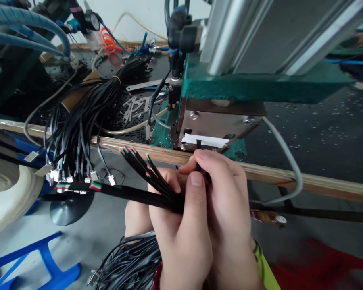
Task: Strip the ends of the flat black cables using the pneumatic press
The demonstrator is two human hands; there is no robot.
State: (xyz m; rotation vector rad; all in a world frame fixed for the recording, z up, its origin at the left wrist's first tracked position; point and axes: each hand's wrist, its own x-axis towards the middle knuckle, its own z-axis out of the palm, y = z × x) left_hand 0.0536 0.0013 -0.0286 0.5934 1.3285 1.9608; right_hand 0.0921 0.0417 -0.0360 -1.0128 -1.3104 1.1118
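Observation:
My left hand (181,233) is closed around a bunch of black cables (145,197), whose cut ends fan out to the left and show red, white and green wires. Beside it, my right hand (225,193) pinches a single black cable (199,143) between thumb and forefinger. That cable's tip reaches the white strip (204,140) on the metal face plate (218,123) of a green press (260,82). Whether the tip is inside a slot I cannot tell. Both hands touch each other just in front of the bench edge.
A tied bundle of black cables (93,100) with white connectors hangs over the wooden bench edge (320,186) at left. More cables (133,262) lie below my hands. A grey hose (290,157) loops down at right. A blue stool frame (48,257) stands lower left.

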